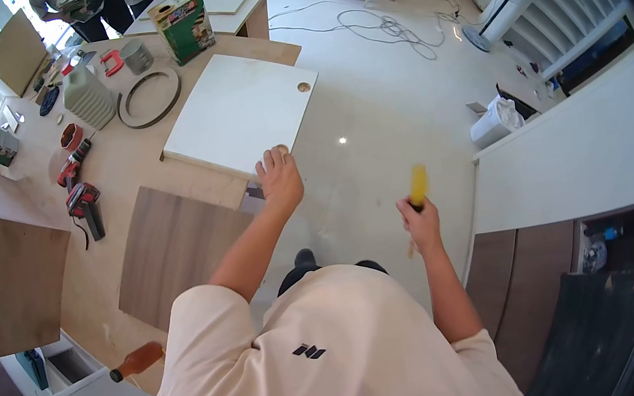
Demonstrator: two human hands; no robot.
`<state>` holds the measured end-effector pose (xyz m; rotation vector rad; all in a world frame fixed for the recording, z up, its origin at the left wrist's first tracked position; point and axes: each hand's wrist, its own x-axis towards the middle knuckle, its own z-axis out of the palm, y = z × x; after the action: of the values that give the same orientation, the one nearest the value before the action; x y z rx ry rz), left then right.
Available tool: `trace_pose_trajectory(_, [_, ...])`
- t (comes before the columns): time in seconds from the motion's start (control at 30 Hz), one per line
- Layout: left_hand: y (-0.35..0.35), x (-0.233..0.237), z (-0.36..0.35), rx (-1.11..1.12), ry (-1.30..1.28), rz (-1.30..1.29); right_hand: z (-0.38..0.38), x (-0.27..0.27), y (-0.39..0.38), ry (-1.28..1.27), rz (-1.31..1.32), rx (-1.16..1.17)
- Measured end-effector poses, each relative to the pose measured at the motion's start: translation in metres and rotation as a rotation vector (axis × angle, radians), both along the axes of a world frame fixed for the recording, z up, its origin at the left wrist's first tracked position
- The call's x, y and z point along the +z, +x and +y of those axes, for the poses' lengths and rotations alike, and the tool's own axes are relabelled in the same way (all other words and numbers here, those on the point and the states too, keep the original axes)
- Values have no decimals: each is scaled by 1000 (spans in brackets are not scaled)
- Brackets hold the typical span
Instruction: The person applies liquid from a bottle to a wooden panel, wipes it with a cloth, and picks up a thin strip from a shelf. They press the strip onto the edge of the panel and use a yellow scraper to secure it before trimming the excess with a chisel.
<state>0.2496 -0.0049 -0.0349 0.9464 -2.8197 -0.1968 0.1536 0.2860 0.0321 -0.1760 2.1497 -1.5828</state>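
Note:
A white panel with round holes near its right edge lies on the wooden worktable. My left hand rests on the panel's near right corner, fingers spread beside one hole. Out over the floor on the right, my right hand is closed round a tool with a yellow head, pointing away from me; its exact kind is unclear. A brown wood-grain board lies left of my left forearm.
Two red drills, a coil of edge strip, a jug and a green can stand or lie on the table. A brown bottle is at lower left. Cables cross the floor. People stand beyond the table.

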Motion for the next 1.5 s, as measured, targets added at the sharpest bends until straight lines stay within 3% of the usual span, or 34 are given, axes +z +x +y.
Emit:
trace_pose_trajectory(0.1, [-14, -6, -5, 50, 2, -29, -67, -23, -71, -223, -193, 88])
trace_pose_trajectory(0.17, [-22, -10, -7, 82, -20, -58, -118, -25, -109, -291, -424, 131])
trace_pose_trajectory(0.4, [-49, -28, -5, 230, -195, -193, -267, -105, -202, -438, -802, 333])
trace_pose_trajectory(0.47, [-53, -23, 2, 251, -223, -232, -286, -119, -206, -511, -952, 346])
trace_pose_trajectory(0.6, [-61, 2, -4, 304, -261, -144, -292, -97, -217, -541, -1015, 404])
trace_pose_trajectory(0.77, [-63, 117, -33, 405, -159, -104, -315, 4, -228, -646, -840, 679])
trace_pose_trajectory(0.9, [-54, 214, -97, 705, 13, -74, -364, 66, -239, -769, -563, 935])
trace_pose_trajectory(0.97, [-34, 233, -144, 755, -24, -24, -363, 85, -250, -772, -527, 902])
trace_pose_trajectory(1.13, [-27, 268, -217, 537, -326, -135, -335, 82, -283, -663, -411, 827])
trace_pose_trajectory(1.23, [-46, 256, -256, 626, -217, -77, -297, 60, -297, -442, -243, 785])
trace_pose_trajectory(1.37, [-51, 272, -259, 710, -94, 40, -240, 34, -307, -238, -173, 648])
trace_pose_trajectory(1.5, [-55, 306, -233, 711, -143, 75, -219, 59, -315, -163, -46, 617])
